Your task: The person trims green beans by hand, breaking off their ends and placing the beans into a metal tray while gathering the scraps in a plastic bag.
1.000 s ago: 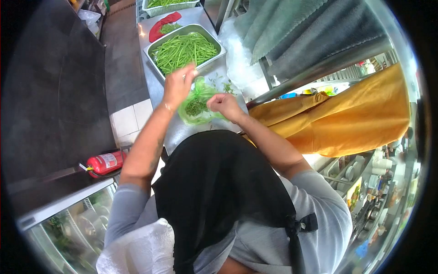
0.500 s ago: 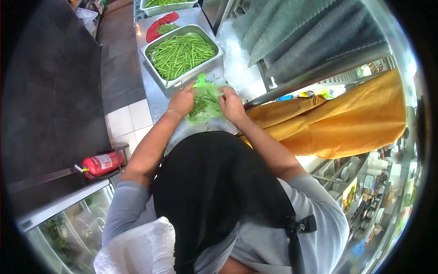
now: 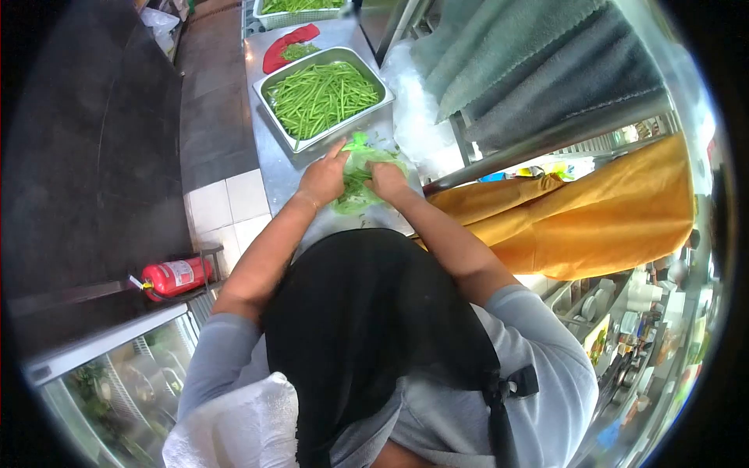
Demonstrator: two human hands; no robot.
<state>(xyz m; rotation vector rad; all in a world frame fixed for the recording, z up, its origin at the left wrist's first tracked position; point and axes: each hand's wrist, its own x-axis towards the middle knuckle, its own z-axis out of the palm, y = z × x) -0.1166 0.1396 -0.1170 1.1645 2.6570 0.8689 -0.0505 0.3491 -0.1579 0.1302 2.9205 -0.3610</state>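
Note:
A thin green plastic bag lies spread on the steel table, with green bean trimmings in it. My left hand is closed on the bag's left edge, the index finger pointing up toward the pan. Over the middle of the bag, my right hand has its fingers curled down among the trimmings; what they grip is hidden. Just beyond both hands stands a deep steel pan heaped with trimmed green beans.
Behind the pan, a red cloth carries a small pile of trimmings. A white basket of beans stands at the far end. Clear plastic and hanging grey towels border the steel table on the right, near an orange cloth.
My right hand has moved from the bag's right edge inward and down over the trimmings. My left hand stays at the left edge. The whole view has shifted slightly.

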